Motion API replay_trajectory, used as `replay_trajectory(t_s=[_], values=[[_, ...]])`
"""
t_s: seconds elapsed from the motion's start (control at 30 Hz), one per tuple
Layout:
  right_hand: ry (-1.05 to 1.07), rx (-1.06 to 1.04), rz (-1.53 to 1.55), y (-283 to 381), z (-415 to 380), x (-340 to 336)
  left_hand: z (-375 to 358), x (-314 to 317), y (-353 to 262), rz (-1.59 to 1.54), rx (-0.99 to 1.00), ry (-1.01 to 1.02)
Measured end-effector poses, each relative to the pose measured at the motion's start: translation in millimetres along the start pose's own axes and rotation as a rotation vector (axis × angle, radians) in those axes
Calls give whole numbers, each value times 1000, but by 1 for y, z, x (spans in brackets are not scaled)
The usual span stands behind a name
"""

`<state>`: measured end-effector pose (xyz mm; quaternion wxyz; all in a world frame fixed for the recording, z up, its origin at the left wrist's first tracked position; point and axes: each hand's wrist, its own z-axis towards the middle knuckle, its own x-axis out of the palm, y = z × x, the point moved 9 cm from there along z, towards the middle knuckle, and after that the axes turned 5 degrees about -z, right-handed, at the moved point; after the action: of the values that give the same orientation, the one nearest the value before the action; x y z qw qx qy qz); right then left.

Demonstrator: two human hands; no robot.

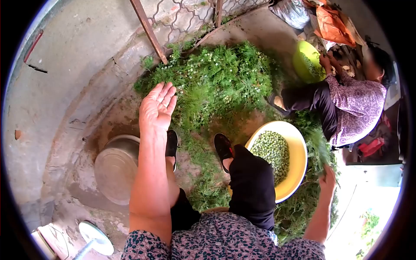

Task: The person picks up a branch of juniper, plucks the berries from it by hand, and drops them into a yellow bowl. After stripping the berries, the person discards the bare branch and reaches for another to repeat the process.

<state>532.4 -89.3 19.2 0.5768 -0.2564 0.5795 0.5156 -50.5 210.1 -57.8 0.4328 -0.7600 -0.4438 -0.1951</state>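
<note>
My left hand (158,106) is stretched out palm up, its fingers extended and nothing in it. It is over the near left edge of a big heap of feathery green branches (225,82) dotted with pale berries. Off to the right, my right hand (328,178) is closed around the end of a green sprig (320,147), which is smeared by motion. Between my right leg and that hand stands a yellow basin (299,167) that holds many small green berries (272,154). More cut greenery (292,219) lies beneath and beside my right arm.
An upturned metal pot (113,171) sits left of my feet. A co-worker (355,104) sits at the right, hands at a lime-green tub (302,67). Behind are an orange bag (333,26) and a rusty metal post (149,32). A round white stand (96,238) is at lower left.
</note>
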Motion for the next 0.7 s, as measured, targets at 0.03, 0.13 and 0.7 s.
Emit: replay_trajectory(t_s=[0.03,0.13,0.7], values=[[-193,612,480,-108,-47,-4,1,0,2,-2,-5,0],[-460,1082,930,-173,-136,-22,1,3,6,-74,-6,26],[702,479,1900,466,90,175,-29,51,66,-172,-124,291]])
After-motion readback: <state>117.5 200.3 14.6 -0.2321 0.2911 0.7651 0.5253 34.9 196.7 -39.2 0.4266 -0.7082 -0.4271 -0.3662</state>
